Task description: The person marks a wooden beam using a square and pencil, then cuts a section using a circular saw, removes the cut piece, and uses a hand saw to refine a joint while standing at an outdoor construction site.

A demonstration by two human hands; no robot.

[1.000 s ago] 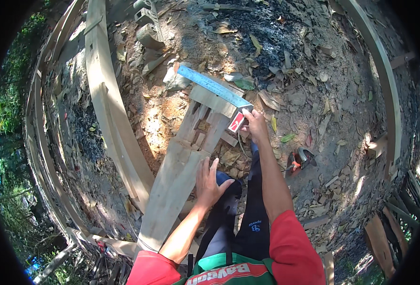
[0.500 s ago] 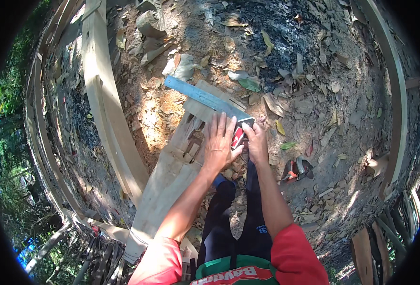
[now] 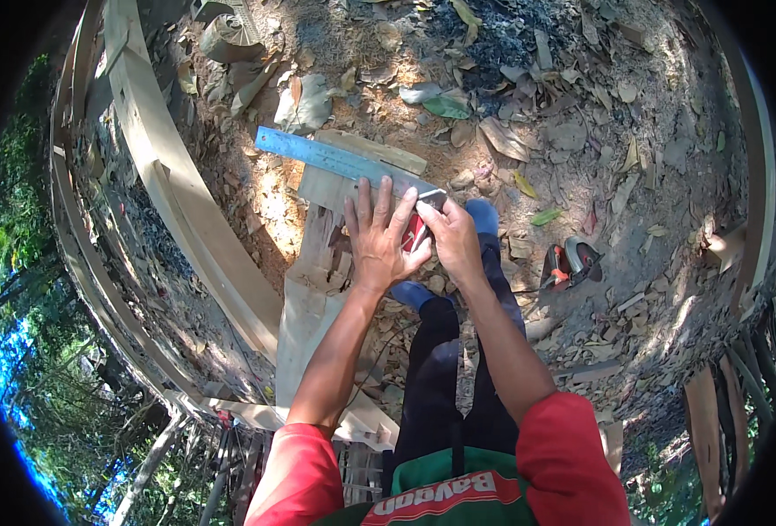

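Blue metal shows in the blade of a try square (image 3: 322, 154), which lies slantwise across the far end of a pale wooden beam (image 3: 305, 320), just above the centre of the frame. The square's red-and-black stock is near the centre, partly covered by the fingers. The right hand (image 3: 455, 244) grasps that stock at its upper end, thumb and fingers bent around it; the left hand (image 3: 381, 250) is spread flat over the beam, clenched on nothing, its fingertips at the blade's lower edge and its thumb close beside the stock. Left of that hand, the beam has a rough cut-out hollow (image 3: 320, 238), holding shadow and torn wood fibre; the hand hides part of it. A short wood piece (image 3: 379, 151) sits along the blade's upper side. Long timbers (image 3: 156, 149) curve down from the upper left of the frame, and an orange-and-black tool (image 3: 572, 263) lies on the leaf-strewn ground (image 3: 572, 197) right of centre. Blue footwear (image 3: 483, 216) shows beside the right wrist.
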